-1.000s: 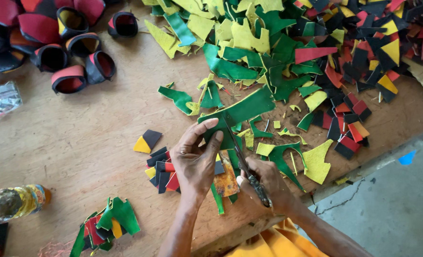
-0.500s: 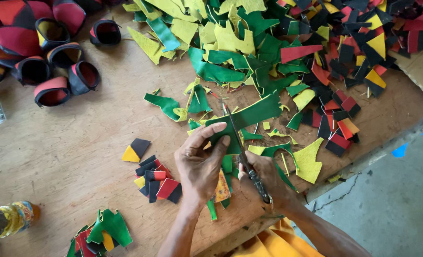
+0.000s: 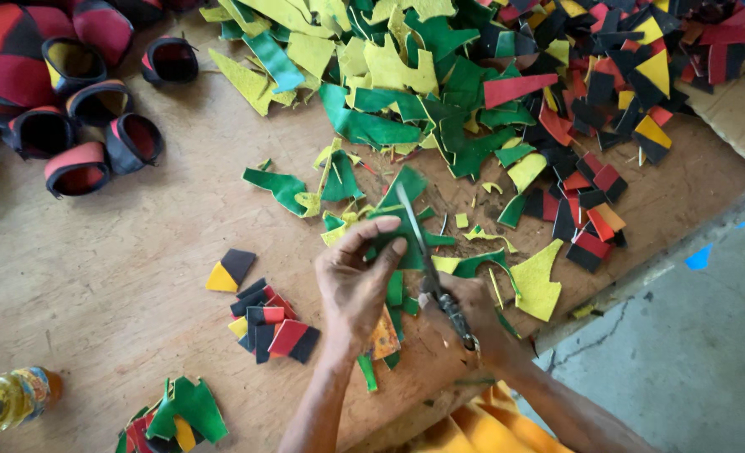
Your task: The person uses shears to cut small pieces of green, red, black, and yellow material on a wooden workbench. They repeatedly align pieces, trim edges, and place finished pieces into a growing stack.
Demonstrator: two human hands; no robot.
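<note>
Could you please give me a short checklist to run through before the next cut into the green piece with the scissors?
1. Left hand grips the green piece firmly: ok, thumb and fingers pinch it.
2. Right hand has the scissors by the handles: ok.
3. Left fingertips clear of the blades: not ok, they lie right beside the blade.
4. Blades set on a marked line: cannot tell, no line shows.
5. Stray offcuts under the cut: not ok, green scraps and a yellow scrap crowd the spot.
6. Finished pile of red, black and yellow patches out of the way: ok, it lies apart on the wooden table.
</note>
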